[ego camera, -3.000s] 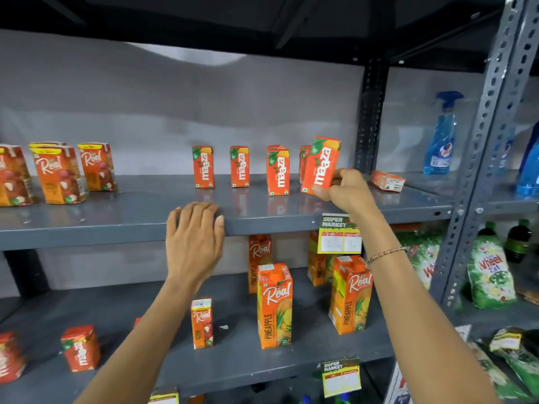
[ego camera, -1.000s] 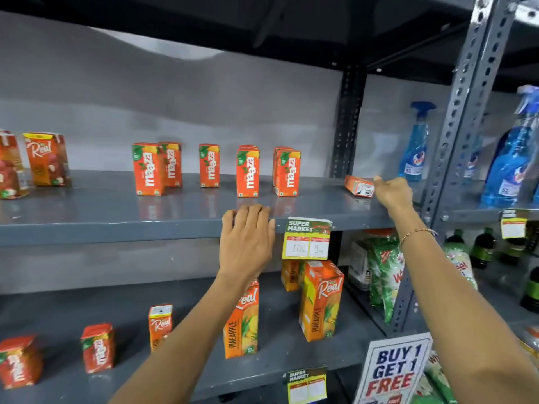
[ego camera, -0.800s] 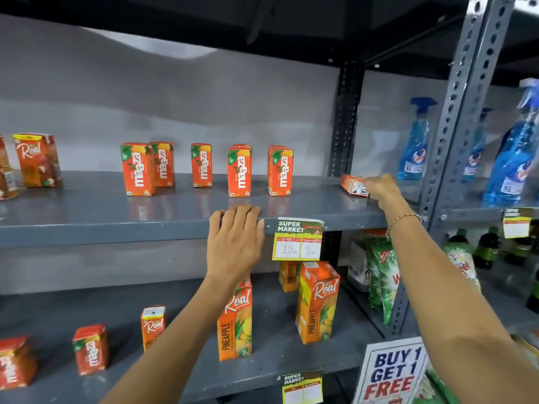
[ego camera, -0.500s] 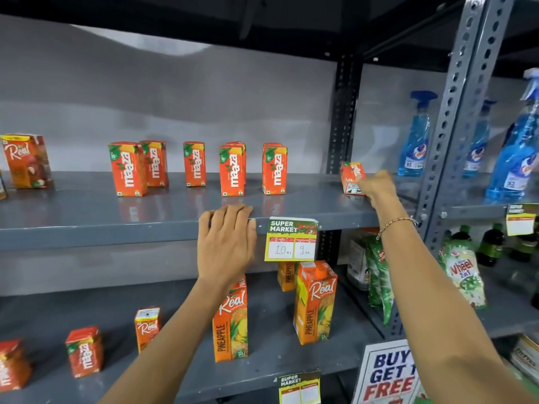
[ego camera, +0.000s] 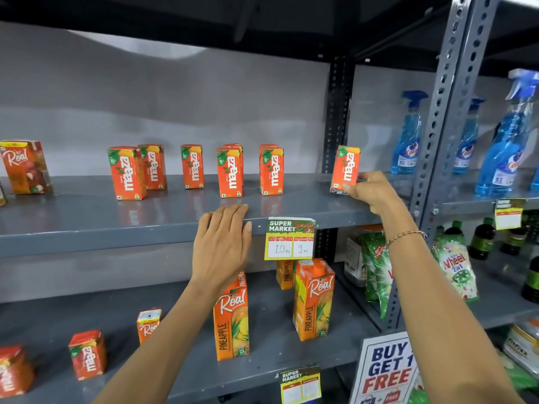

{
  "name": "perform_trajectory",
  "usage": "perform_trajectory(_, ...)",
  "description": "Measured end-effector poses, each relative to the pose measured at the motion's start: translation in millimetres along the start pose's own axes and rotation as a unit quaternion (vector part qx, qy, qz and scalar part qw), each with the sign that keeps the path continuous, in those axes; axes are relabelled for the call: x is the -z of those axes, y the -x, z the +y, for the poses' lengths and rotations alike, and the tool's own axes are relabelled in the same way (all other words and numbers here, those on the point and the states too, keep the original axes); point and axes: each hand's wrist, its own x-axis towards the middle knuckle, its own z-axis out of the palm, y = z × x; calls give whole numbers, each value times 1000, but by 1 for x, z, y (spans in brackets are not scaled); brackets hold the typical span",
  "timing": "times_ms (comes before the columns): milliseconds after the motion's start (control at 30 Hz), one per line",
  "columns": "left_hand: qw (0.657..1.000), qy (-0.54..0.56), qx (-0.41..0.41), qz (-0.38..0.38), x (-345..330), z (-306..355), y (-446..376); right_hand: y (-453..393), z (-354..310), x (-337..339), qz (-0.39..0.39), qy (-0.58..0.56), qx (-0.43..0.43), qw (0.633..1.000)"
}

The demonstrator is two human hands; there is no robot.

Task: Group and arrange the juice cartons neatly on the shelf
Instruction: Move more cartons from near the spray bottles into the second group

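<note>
My right hand (ego camera: 372, 193) grips the lower end of a small orange Maaza carton (ego camera: 345, 167), held nearly upright at the right end of the grey upper shelf (ego camera: 87, 225). Several more Maaza cartons (ego camera: 232, 173) stand in a loose row to its left. My left hand (ego camera: 223, 243) lies flat, fingers together, on the shelf's front edge and holds nothing. A red Real carton (ego camera: 24, 167) stands at the far left. On the lower shelf (ego camera: 189, 371) are tall Real pineapple cartons (ego camera: 232, 319), a small Real carton (ego camera: 148, 325) and small Maaza cartons (ego camera: 87, 354).
A price tag (ego camera: 290, 239) hangs from the upper shelf edge beside my left hand. A perforated upright post (ego camera: 446, 112) divides off the right bay, with blue spray bottles (ego camera: 408, 135), detergent packs (ego camera: 455, 269) and dark bottles. A "Buy 1 Get 1 Free" sign (ego camera: 385, 368) stands low right.
My right hand reached to the Maaza carton lying on its side at the shelf's right end, took hold of it and tipped it up to nearly upright. My left hand stayed on the shelf edge.
</note>
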Motion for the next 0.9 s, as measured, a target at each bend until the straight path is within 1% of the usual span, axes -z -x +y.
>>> perform_trajectory(133,1000,-19,12,-15,15,-25,5,35,-18,-13,-35,-18,51,998)
perform_trajectory(233,999,-27,26,-23,27,-58,10,65,-42,-37,-82,-36,73,993)
perform_trajectory(367,997,-51,51,-25,46,-113,24,103,-72,-90,-179,-48,100,978)
perform_trajectory(467,996,-63,60,-17,61,-153,33,115,-89,-136,-211,-36,109,971)
perform_trajectory(567,993,-74,89,0,73,-191,40,117,-104,-178,-214,-41,115,969)
perform_trajectory(633,991,-76,107,1,78,-211,47,116,-113,-204,-203,-21,121,971)
perform_trajectory(700,992,-72,100,1,78,-223,53,112,-119,-229,-181,24,130,975)
perform_trajectory(800,994,-67,87,20,74,-225,55,109,-130,-254,-149,136,149,968)
perform_trajectory(900,993,-68,87,38,71,-225,55,109,-138,-265,-152,184,147,960)
